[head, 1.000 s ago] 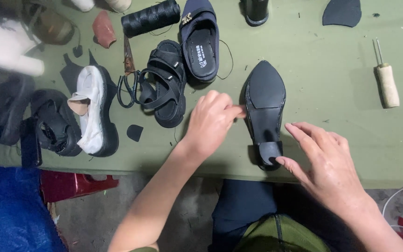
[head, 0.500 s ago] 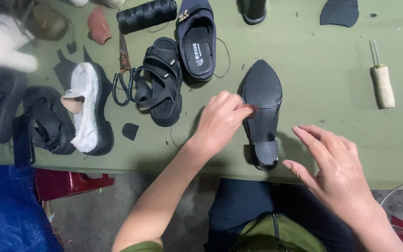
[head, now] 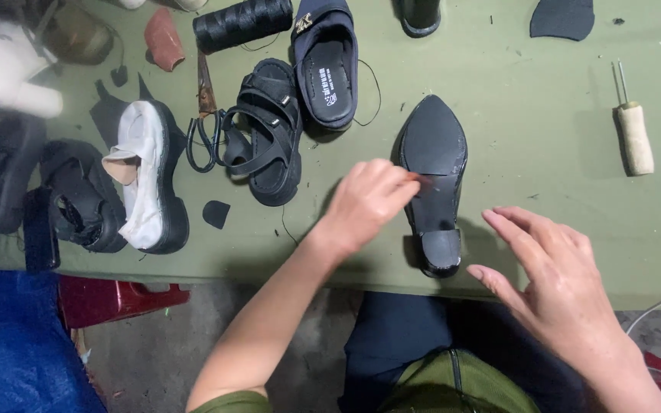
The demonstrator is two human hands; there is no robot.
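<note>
Black pointed shoe (head: 433, 183) lies sole-up on the green desk (head: 514, 115), near the front edge. Long axis runs front-to-back: toe pts away from the person, heel block twd them, tilted a touch left at the toe.

Left hand (head: 365, 203) sits just left of the shoe's waist, fingers pinched together on a small reddish bit (head: 424, 182) that touches the sole; can't tell what it is. Right hand (head: 548, 283) hovers right of the heel, fingers spread & flat, holding nothing, not touching the shoe.

Counts, left of the shoe: 1 black strappy sandal (head: 269, 134), 1 navy slide (head: 327, 65), 1 white shoe w/ black sole (head: 147, 176), 1 more dark sandal (head: 78, 199) at far left, 1 spool of black thread (head: 242, 23). Right side: 1 awl w/ pale wooden handle (head: 635, 134), well apart from the shoe; 1 dark cut sole piece (head: 564, 17) at the top edge. A few small black scraps (head: 216, 214) lie on the desk.
</note>
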